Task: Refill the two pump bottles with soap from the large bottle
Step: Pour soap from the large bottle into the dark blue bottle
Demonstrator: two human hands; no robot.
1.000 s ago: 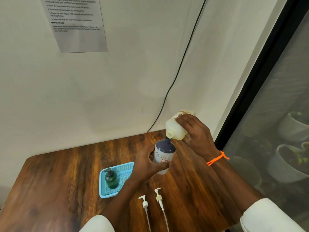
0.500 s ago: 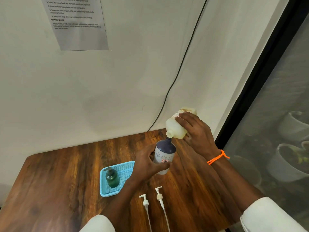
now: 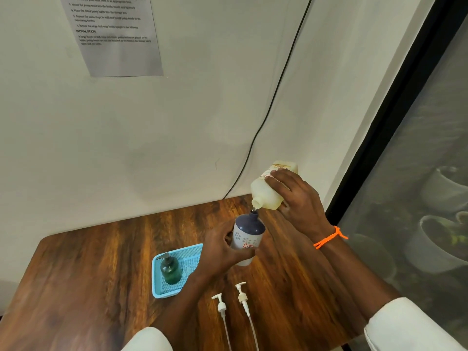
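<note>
My right hand (image 3: 300, 198) grips the large pale yellow soap bottle (image 3: 266, 193), tipped neck-down. Its mouth hangs just above the open neck of a white pump bottle with a dark blue top (image 3: 247, 234). My left hand (image 3: 222, 252) holds that pump bottle upright on the wooden table (image 3: 88, 274). A thin stream runs between the two openings. A green pump bottle (image 3: 171, 269) with its pump on stands in a light blue tray (image 3: 192, 252) to the left. Two white pump heads (image 3: 221, 306) (image 3: 241, 295) with long tubes lie on the table near me.
The wall rises right behind the table, with a black cable (image 3: 266, 122) running down it and a printed sheet (image 3: 114, 34) taped up high. A dark-framed glass pane (image 3: 417, 173) stands at the right, with plant pots behind it.
My right hand has tipped the large bottle a little steeper and raised it slightly. The left hand and the pump bottle have stayed where they were.
</note>
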